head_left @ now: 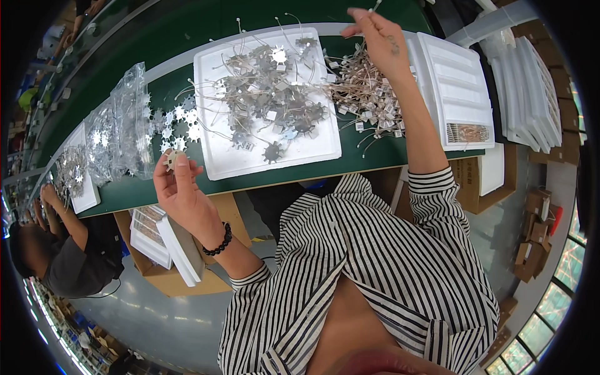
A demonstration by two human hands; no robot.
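Observation:
My left hand (183, 187) pinches a small round notched plate (174, 160) between thumb and fingertips, just off the table's near edge. My right hand (379, 39) is raised over the far side of the wire pile, thumb and fingers apart. A thin white-tipped wire end (376, 5) shows beside its knuckles; whether the hand touches it is unclear. Between the hands lies a white foam tray (209, 153) heaped with star-shaped silvery plates (273, 152) carrying thin wires. Right of the tray is a pile of wires with white connectors (369, 103).
Loose star plates (167, 128) and clear plastic bags (119, 134) lie left of the tray. White foam trays (459, 75) sit at the right, with more stacked (528, 94) beyond. Open cartons (181, 275) stand below the green table (119, 197). Another person (81, 262) works at far left.

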